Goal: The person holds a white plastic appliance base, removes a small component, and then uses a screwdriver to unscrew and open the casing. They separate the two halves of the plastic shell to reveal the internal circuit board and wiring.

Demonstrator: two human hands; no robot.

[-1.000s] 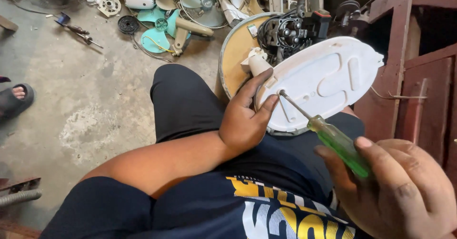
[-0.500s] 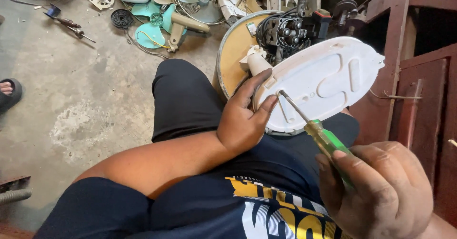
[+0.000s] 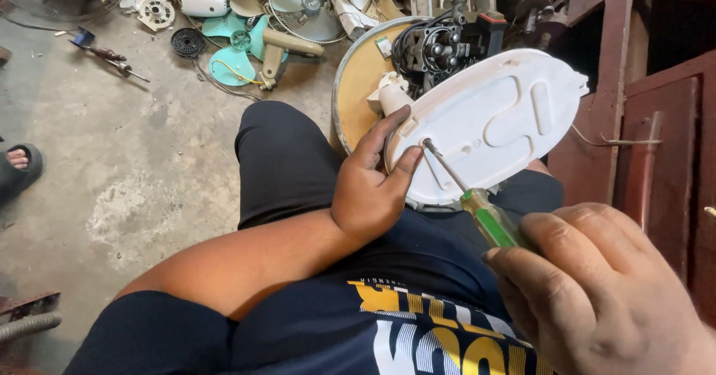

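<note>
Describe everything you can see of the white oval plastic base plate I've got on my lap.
The white oval plastic base plate is smooth and matte, with raised moulded outlines and small holes on its face. It rests tilted on the lap, underside facing the camera, with a dark mechanism behind its upper edge. The left hand grips its left rim. The metal tip of the green-handled screwdriver, held in the right hand, sits in a hole near that rim.

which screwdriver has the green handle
The screwdriver in the right hand, tip on the white base. The other screwdriver lies on the floor, dark-handled.
</note>
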